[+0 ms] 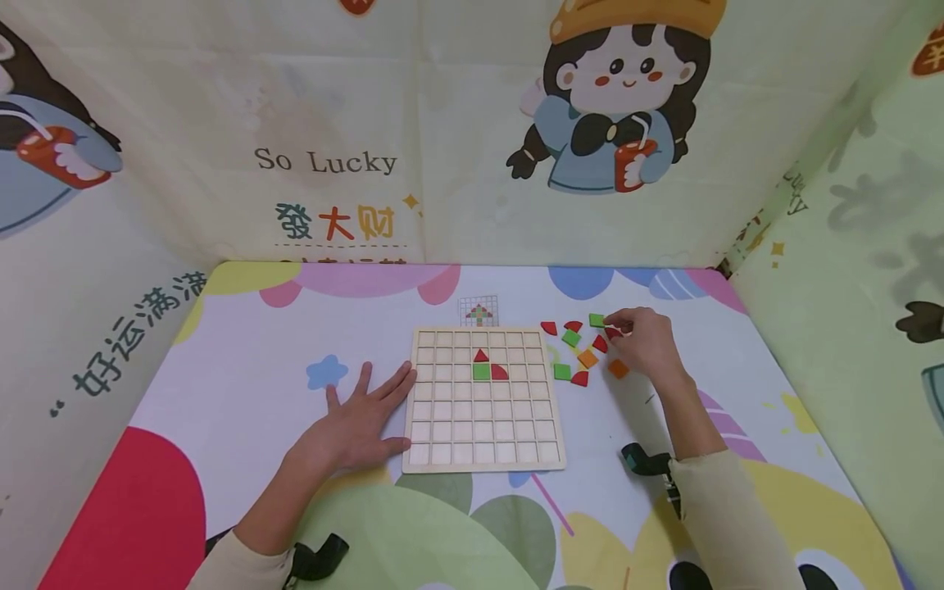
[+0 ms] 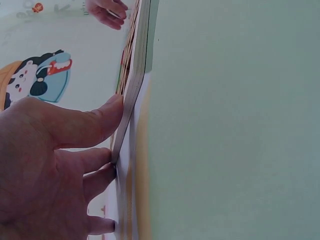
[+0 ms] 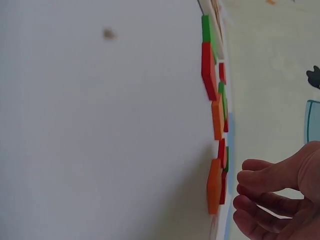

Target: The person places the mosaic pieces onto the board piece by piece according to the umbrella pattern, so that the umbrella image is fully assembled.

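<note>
"Two hands are in view. Where is each?"

"Both are over a white worktop [image 1: 251,410] printed with bright shapes. The left hand [image 1: 357,426], its fingers spread, touches the left edge of a pale wooden board [image 1: 447,410] ruled into square cells. The right hand [image 1: 643,340] is past the board's right side, among small, flat, loose pieces."

"What is closest to the right hand?"

"A green square tile [image 1: 596,320], just left of the fingertips, and a red tile [image 1: 614,333], partly covered by them. An orange square tile [image 1: 618,369] lies nearer the person."

"Is that grip clamped on something?"

"The fingers are bent, the thumb close to the fingertips; I cannot tell whether a piece is pinched there."

"And which way is the board?"

"Left of the right grip and nearer the person. The right hand is the nearer one to the loose pieces; the green tile, being square, has no long axis."

"What sits on the board?"

"A green square [image 1: 482,372], with a red triangle [image 1: 481,356] in the cell beyond it and a red quarter-circle [image 1: 499,373] in the cell to its right. A small printed grid picture [image 1: 479,312] lies just past the far edge."
</note>
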A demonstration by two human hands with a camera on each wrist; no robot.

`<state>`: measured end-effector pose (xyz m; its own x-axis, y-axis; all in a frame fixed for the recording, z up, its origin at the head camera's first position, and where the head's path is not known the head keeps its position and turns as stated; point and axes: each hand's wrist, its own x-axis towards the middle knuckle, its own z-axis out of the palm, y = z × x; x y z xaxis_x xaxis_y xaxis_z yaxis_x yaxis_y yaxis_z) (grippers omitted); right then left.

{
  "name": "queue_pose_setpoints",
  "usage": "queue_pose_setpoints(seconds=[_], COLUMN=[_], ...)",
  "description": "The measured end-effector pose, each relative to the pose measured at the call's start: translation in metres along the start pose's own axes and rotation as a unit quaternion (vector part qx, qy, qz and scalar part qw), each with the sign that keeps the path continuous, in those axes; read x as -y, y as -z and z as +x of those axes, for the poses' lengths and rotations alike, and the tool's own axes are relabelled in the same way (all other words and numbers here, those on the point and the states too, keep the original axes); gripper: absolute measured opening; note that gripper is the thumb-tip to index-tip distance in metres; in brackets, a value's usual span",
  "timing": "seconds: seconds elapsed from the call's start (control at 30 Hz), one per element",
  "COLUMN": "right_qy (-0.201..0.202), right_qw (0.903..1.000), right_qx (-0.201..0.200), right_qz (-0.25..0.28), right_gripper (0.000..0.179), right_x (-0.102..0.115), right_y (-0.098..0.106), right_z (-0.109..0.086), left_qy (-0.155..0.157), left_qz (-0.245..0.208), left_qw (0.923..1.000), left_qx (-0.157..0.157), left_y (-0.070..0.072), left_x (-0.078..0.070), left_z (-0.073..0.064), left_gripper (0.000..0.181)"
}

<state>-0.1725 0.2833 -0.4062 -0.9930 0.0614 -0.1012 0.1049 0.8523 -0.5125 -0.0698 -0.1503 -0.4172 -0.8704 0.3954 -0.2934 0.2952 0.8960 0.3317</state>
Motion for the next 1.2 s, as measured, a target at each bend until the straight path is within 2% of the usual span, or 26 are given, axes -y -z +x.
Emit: queue_pose_setpoints(seconds=[0.27,1.2], right_qy=[-0.021,-0.011], right_qw=[0.9994,0.9997], right_qx=[0.026,0.022], right_qz=[-0.005,0.000], right_gripper=[0.035,0.030], right_x=[-0.008,-0.016], right_y=[-0.001,-0.004], right_z=[0.007,0.012], left_qy=[-0.004,-0.006], left_qz=[-0.004,-0.008], left_qw=[1.0000,0.9999], left_qx=[-0.001,-0.003], left_y=[0.002,0.001], left_x=[0.000,0.001], left_z=[-0.001,-0.002], left_gripper=[0.092,0.091])
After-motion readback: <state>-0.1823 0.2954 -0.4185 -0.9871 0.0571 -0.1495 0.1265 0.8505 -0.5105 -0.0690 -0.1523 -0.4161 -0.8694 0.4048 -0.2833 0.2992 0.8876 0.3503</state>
